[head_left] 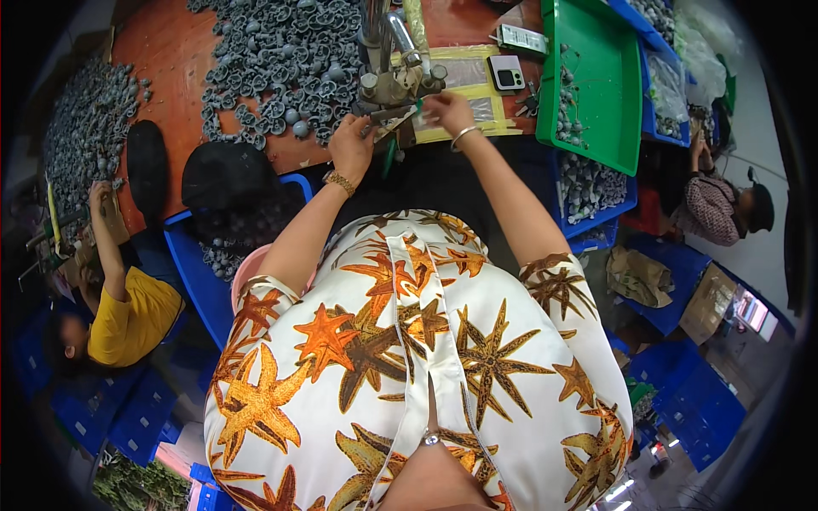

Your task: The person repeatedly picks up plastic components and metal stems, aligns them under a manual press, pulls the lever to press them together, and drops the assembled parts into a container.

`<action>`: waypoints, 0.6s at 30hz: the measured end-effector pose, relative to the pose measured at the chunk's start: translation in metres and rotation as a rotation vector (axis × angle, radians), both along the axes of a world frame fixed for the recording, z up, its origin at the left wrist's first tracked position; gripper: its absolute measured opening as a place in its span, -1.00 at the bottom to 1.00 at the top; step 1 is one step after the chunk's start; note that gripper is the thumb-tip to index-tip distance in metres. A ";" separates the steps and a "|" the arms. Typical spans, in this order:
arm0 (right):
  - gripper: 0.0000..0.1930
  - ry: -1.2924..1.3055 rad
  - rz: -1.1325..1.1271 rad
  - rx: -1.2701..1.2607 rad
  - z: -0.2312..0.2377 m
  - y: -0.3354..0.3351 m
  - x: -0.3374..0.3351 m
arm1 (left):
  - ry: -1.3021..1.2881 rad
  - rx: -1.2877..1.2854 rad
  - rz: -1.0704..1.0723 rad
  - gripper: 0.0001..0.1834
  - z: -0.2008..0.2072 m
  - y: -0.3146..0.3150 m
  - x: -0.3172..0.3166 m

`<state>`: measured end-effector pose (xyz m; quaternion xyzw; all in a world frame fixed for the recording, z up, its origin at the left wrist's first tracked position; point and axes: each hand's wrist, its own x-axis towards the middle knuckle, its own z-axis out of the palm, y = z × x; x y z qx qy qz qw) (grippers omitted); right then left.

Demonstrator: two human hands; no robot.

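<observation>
Both my hands work at a metal bench press [399, 88] at the table's near edge. My left hand [351, 146] is closed at the press's lower left, its fingertips around something small and grey that I cannot make out. On the other side, my right hand [448, 113] is closed in a pinch close to the press's jaw; what it holds, if anything, is hidden. A large heap of small grey rounded plastic parts [281, 60], cups and balls among them, covers the table left of the press. Yellow tape [452, 131] edges the tabletop beside my right hand.
A green tray [607, 102] with a few parts stands at right, near a phone [506, 73] and keys [528, 100]. Blue bins of grey parts [590, 183] sit below it. One person in yellow [132, 319] works at left; another [714, 207] sits at far right.
</observation>
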<state>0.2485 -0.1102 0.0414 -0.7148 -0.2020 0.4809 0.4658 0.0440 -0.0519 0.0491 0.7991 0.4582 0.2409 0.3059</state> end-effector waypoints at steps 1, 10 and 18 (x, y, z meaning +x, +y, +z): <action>-0.78 0.123 -0.048 0.121 0.012 0.012 0.016 | -0.003 0.001 0.001 -0.85 -0.002 0.000 0.001; -0.68 0.073 0.037 0.507 0.117 0.110 0.039 | -0.065 0.111 -0.238 -0.86 -0.010 0.010 0.000; -0.69 -0.188 0.319 0.715 0.250 0.025 -0.020 | -0.071 0.003 -0.181 -0.82 -0.020 0.014 -0.010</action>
